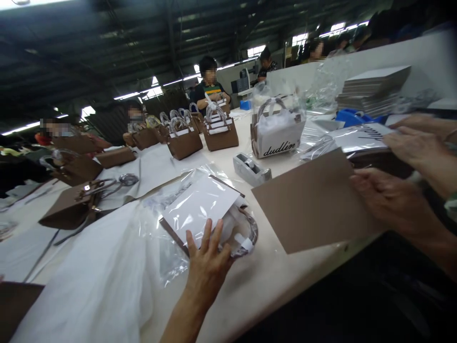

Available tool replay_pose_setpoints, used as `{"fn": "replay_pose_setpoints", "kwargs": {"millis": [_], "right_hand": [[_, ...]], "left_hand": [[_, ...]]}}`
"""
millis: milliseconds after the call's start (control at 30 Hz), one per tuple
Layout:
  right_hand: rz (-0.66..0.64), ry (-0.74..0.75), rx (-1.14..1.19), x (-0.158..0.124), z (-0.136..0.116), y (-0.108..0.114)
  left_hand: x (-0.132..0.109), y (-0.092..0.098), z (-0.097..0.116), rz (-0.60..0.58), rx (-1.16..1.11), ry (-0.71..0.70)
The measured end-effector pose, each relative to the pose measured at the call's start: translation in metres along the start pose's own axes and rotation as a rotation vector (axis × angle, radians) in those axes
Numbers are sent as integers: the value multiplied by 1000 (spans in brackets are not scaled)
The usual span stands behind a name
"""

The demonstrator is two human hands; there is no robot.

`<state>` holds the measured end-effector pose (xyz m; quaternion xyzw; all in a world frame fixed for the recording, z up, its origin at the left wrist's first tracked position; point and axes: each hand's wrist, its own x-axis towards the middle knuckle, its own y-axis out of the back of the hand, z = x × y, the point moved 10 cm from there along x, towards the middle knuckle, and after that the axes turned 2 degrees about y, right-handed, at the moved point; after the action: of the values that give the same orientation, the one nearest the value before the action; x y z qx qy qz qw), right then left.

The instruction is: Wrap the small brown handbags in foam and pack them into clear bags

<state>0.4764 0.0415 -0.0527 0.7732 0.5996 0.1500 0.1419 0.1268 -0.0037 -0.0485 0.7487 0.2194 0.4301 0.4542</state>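
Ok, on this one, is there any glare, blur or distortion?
Head view: the windows blow out to white, the plastic shows glare, the table edge bows from wide-angle distortion, and the hands at right look slightly soft.

Above the long pale bench [271, 281], a dark factory roof [107, 47] of steel trusses stretches overhead, bright windows [256, 50] glow beyond its far end, and a white partition wall [403, 62] runs along the bench's right side.
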Motion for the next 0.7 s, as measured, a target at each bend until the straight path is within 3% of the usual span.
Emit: {"fn": "replay_pose_setpoints", "kwargs": {"millis": [67, 100, 233, 367, 533, 700], "right_hand": [[-24, 67, -201, 0, 1, -13], [-99, 92, -254, -1, 4, -27], [-444, -27, -140, -13, 21, -97], [-664, -127, 34, -17, 9, -164], [-717, -267, 115, 6, -2, -218], [-677, -310, 121, 42, 10, -223]], "left_hand": [[4, -3, -11, -51, -37, -5], [8, 0, -22, -67, -69, 8], [28, 21, -82, -107, -311, 153], [45, 31, -125, -121, -462, 279], [48, 29, -131, -136, -485, 319], [43, 26, -126, -172, -485, 321]]}}
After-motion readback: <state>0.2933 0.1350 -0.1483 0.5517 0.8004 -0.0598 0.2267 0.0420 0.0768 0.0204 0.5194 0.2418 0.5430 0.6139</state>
